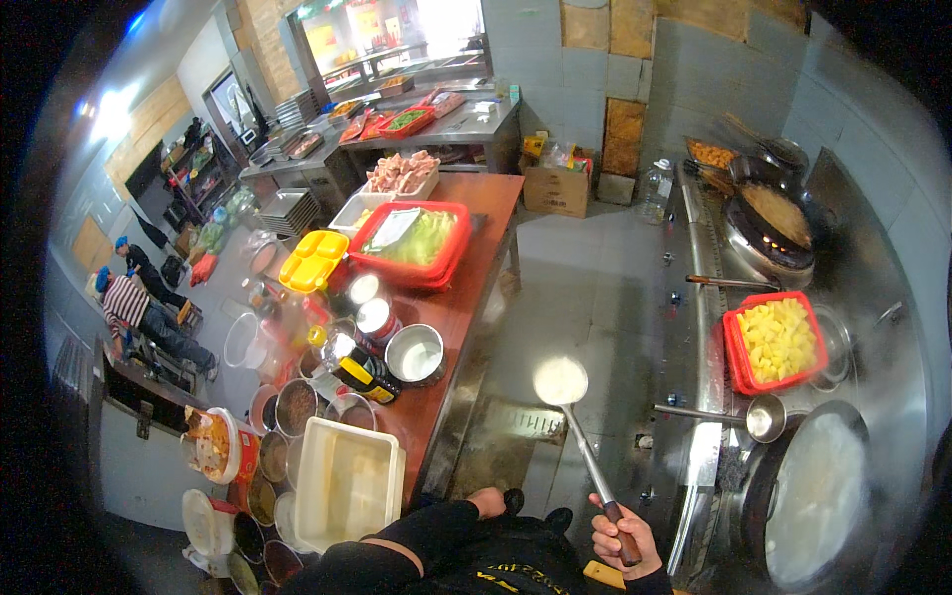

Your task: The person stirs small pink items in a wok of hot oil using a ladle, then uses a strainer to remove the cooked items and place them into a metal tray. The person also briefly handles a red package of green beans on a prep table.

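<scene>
A long metal ladle (561, 381) with a wooden grip reaches forward over the floor, its bowl holding something whitish. My right hand (625, 537) is closed round that grip. Near the table's corner, low in the picture, is my left hand (489, 503); its fingers are too hidden to tell what they do. On my right a large wok (817, 498) holds a cloudy white liquid, with a smaller metal ladle (766, 418) resting at its far rim. Beyond that stands a red basket of cut yellow pieces (778, 341), seemingly potato.
The reddish table (476, 297) on the left bears a metal pot (414, 354), a dark sauce bottle (364, 372), a cream plastic tub (349, 476) and red baskets of sliced greens (420, 236). Farther along the range is another wok (773, 216). Two people (141, 297) are at the far left.
</scene>
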A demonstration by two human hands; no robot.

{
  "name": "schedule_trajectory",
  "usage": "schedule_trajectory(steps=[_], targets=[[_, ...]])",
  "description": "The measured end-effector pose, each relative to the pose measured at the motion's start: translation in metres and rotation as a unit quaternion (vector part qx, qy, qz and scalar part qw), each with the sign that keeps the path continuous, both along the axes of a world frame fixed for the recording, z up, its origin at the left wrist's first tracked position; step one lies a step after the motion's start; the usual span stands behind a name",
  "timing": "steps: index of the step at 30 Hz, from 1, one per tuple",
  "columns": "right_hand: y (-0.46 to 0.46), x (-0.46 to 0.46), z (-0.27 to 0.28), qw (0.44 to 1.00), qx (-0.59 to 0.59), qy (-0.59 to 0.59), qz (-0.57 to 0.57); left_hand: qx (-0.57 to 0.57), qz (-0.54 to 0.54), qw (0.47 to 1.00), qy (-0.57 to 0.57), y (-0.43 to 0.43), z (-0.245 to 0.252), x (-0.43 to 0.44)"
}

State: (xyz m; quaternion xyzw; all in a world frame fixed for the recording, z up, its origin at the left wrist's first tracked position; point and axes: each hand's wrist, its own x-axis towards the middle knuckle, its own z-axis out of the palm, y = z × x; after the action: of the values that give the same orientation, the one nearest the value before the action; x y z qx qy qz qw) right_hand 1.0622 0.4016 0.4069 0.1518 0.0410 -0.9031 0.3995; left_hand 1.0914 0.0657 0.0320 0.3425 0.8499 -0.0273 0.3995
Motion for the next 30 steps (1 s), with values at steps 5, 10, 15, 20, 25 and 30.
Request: schedule_trajectory(steps=[5, 10, 15, 20, 25, 30], targets=[[0.02, -0.001, -0.051, 0.996, 0.082, 0.002, 0.043, 0.092, 0.199, 0.975, -0.04, -0.012, 0.004, 0.015], [0.05, -0.011, -0.092, 0.973, 0.211, 0.035, 0.085, 0.14, 0.239, 0.96, -0.028, 0.0, 0.036, 0.02], [0.046, -0.035, -0.129, 0.912, 0.373, 0.079, 0.147, 0.054, 0.339, 0.929, -0.137, 0.011, 0.084, 0.012], [-0.031, -0.079, -0.22, 0.828, 0.491, 0.116, 0.243, 0.197, 0.38, 0.898, -0.102, 0.014, 0.102, 0.015], [-0.148, -0.102, -0.323, 0.782, 0.547, 0.14, 0.265, 0.142, 0.446, 0.873, -0.136, 0.015, 0.109, 0.014], [-0.183, -0.096, -0.3, 0.724, 0.654, 0.151, 0.159, 0.158, 0.438, 0.882, -0.07, 0.006, 0.111, 0.009]])
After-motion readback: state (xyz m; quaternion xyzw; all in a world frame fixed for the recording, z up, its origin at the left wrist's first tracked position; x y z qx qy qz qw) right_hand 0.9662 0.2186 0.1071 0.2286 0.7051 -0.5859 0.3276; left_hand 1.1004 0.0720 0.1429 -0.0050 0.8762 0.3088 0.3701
